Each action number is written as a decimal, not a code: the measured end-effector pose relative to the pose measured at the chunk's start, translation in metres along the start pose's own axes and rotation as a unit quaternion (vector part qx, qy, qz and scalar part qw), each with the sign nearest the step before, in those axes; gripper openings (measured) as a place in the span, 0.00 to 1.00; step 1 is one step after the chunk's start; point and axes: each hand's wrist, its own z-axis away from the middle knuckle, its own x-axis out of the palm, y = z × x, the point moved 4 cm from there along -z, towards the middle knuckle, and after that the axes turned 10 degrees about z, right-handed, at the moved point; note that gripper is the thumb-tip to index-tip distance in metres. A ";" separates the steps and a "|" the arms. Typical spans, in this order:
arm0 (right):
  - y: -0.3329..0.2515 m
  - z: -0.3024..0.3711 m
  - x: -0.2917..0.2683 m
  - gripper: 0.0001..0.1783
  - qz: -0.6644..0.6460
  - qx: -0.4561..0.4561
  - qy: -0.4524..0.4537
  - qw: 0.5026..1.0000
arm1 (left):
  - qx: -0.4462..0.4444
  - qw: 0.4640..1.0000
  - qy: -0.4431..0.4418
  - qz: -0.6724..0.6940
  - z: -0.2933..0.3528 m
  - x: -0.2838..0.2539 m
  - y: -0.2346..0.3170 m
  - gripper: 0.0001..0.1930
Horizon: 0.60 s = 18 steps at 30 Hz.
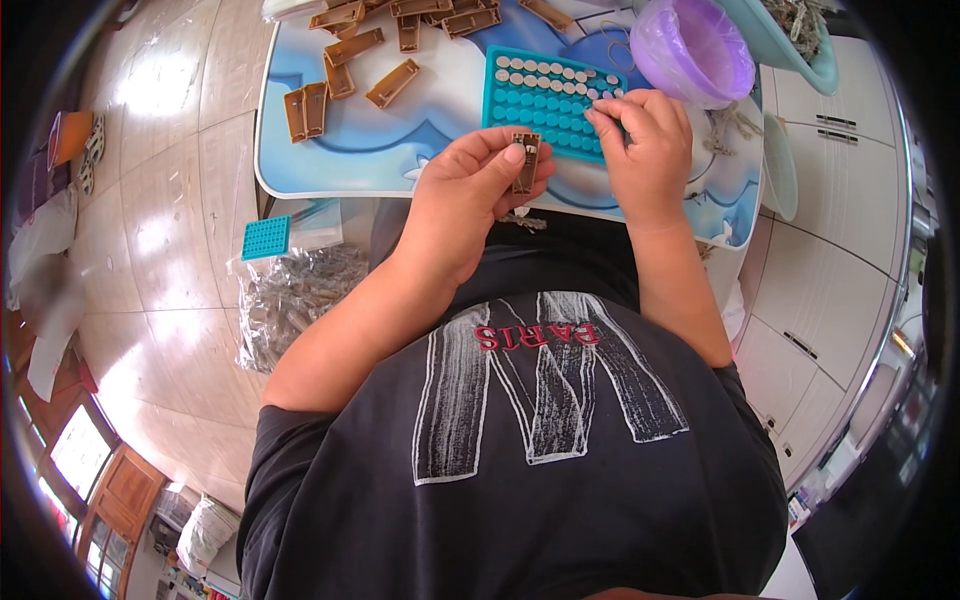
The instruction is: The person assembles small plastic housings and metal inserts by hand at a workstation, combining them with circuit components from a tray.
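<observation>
My left hand (462, 190) holds a small brown rectangular casing (524, 178) upright, thumb pressed on its face, at the table's near edge. Some small light and metallic detail shows inside the casing. My right hand (650, 155) is over the right side of a teal tray (489, 125), thumb and fingertips pinched together. Whatever sits between those fingertips is too small to make out. Rows of round whitish pieces (542, 69) fill the tray's far part, while its nearer rows show bare teal round spots. My right fingers hide part of the tray.
Several brown casings (393, 84) lie on the blue-and-white table (300, 170). A purple lined bowl (690, 50) and a teal basin (815, 65) stand at the far right. Left of my legs are a bag of grey-brown pieces (290, 310) and another teal tray (266, 238).
</observation>
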 end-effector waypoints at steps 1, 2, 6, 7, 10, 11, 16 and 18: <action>-0.002 0.000 -0.001 0.06 0.000 0.000 0.000 1.000 | 0.000 1.000 0.000 0.000 0.000 0.000 0.000 0.12; -0.007 0.000 -0.004 0.07 -0.038 -0.003 0.017 0.999 | -0.001 1.000 -0.002 0.007 0.000 0.000 0.000 0.12; -0.032 -0.001 -0.015 0.08 -0.154 -0.027 0.030 0.987 | 0.003 1.000 -0.007 0.017 -0.001 -0.001 -0.002 0.12; -0.037 0.000 -0.015 0.09 -0.167 -0.036 0.029 0.985 | 0.003 1.000 -0.007 0.016 -0.002 -0.002 -0.002 0.12; -0.044 0.002 -0.013 0.08 -0.161 -0.053 0.012 0.986 | 0.005 1.000 -0.013 0.009 -0.003 -0.004 -0.003 0.11; -0.045 0.004 -0.012 0.08 -0.160 -0.056 0.008 0.985 | 0.003 1.000 -0.016 0.002 -0.004 -0.005 -0.004 0.11; -0.052 0.007 -0.012 0.10 -0.142 -0.090 0.000 0.986 | 0.007 1.000 -0.024 -0.003 -0.004 -0.006 -0.005 0.11; -0.052 0.007 -0.013 0.11 -0.132 -0.102 -0.013 0.986 | 0.008 1.000 -0.015 0.019 -0.002 -0.004 -0.002 0.12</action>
